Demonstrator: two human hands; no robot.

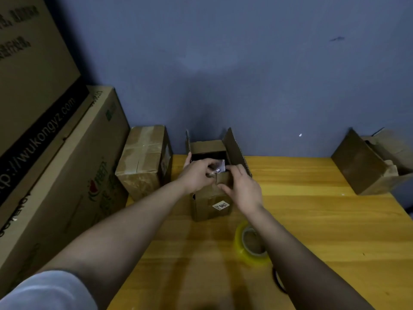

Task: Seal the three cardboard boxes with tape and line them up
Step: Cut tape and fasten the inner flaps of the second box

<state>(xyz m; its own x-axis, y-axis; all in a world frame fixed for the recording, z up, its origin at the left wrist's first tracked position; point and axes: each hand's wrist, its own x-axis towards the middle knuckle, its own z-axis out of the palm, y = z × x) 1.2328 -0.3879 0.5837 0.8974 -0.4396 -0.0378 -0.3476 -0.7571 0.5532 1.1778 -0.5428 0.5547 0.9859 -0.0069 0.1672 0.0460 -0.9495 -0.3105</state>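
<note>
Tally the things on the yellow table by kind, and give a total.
Small cardboard boxes: 3: taped box, open box under both hands, box on its side.
Tape rolls: 1: yellow roll.
Total: 4.

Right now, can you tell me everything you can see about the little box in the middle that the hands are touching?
The middle box is small, brown cardboard and stands upright on the yellow wooden table, near the blue wall. Its top is open: one long flap sticks up on the right, another on the left, and the inside looks dark. A white label sits on its front. The left hand and right hand both rest on its near top edge, folding the front flap, with something shiny and crinkly between them.
</note>
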